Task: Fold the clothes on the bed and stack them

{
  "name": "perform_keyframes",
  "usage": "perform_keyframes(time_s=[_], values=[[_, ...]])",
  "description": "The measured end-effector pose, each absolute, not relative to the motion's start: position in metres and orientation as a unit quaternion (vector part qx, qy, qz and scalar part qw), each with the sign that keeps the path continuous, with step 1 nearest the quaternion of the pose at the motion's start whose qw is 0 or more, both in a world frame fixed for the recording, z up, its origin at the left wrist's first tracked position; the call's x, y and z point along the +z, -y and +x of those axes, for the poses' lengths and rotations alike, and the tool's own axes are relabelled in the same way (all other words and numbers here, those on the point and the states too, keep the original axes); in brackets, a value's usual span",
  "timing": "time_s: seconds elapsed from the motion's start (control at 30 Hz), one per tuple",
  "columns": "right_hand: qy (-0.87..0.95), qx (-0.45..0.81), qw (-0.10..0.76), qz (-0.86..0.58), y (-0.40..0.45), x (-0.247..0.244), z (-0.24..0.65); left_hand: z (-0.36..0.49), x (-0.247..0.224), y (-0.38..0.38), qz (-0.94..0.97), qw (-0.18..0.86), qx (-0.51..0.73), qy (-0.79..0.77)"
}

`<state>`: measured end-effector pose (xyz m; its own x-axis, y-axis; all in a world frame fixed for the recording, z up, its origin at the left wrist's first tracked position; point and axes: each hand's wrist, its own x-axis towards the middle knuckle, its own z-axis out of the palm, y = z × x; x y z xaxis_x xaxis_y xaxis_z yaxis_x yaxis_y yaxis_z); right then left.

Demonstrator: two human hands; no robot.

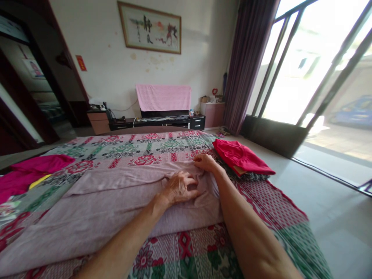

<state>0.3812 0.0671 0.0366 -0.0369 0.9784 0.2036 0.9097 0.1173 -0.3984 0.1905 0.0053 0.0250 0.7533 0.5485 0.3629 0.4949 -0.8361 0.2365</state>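
A pale pinkish-grey garment [116, 201] lies stretched out and folded lengthwise, with wrinkles near its right end. My left hand [181, 187] rests on that end, palm down, its fingers apart and lightly curled over the cloth. Just beyond it, my right hand [207, 162] has its fingers closed on the far right edge of the garment; the fingertips are partly hidden. To the right of my right hand sits a folded red garment [241, 155] on top of other folded cloth [255, 177].
A flowered cover [171, 145] spreads under everything. Bright magenta clothing [43, 166] with a yellow piece [40, 181] lies at the left. Beyond stands a low black cabinet [171, 121] with a pink cloth [163, 97] above it. Glass doors [290, 66] are at the right.
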Motion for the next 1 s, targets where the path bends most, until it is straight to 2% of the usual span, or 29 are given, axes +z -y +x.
perform_keyframes(time_s=[0.3,0.6,0.67,0.8,0.9,1.0], values=[[0.71,0.049,0.195,-0.675,-0.069,0.034,0.376,0.194,0.016,-0.004,0.941,0.042,0.217,-0.255],[0.708,0.049,0.229,-0.666,-0.077,0.021,0.38,0.196,0.019,0.001,0.95,0.083,0.207,-0.218],[0.709,0.05,0.23,-0.665,-0.078,0.02,0.382,0.194,0.025,0.003,0.944,0.119,0.217,-0.219],[0.698,0.044,0.228,-0.677,-0.078,0.03,0.381,0.178,0.039,-0.006,0.877,0.194,0.313,-0.31],[0.701,0.026,0.24,-0.671,-0.075,0.046,0.369,0.161,0.039,-0.023,0.807,0.128,0.384,-0.431],[0.734,0.02,0.237,-0.636,-0.071,0.056,0.346,0.148,0.03,-0.034,0.809,0.071,0.329,-0.483]])
